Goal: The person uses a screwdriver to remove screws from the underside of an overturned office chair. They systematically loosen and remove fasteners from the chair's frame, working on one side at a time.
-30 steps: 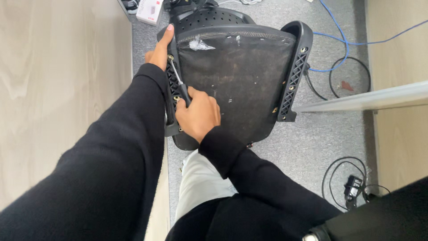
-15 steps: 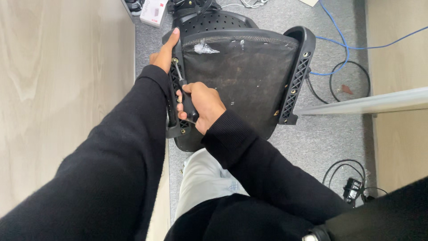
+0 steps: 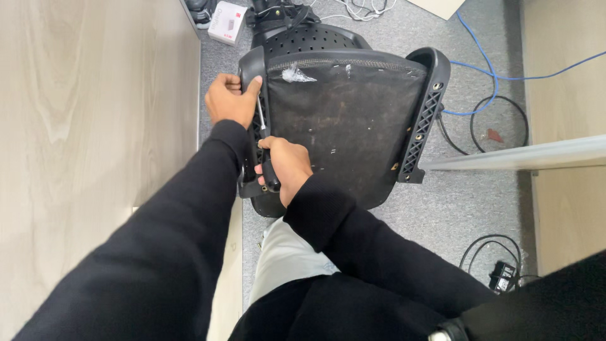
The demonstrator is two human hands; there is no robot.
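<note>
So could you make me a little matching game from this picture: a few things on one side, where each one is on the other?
Things:
1 left hand
2 right hand
3 blue cable
4 small white box

Places:
A on the grey carpet, right of the chair seat
B around a screwdriver handle
C gripping the seat's upper left corner
D on the floor, top left

Pairs: 1-C, 2-B, 3-A, 4-D

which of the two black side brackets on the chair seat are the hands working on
The left bracket: the left hand grips its top and the right hand holds a screwdriver against it. The right bracket is untouched.
</note>
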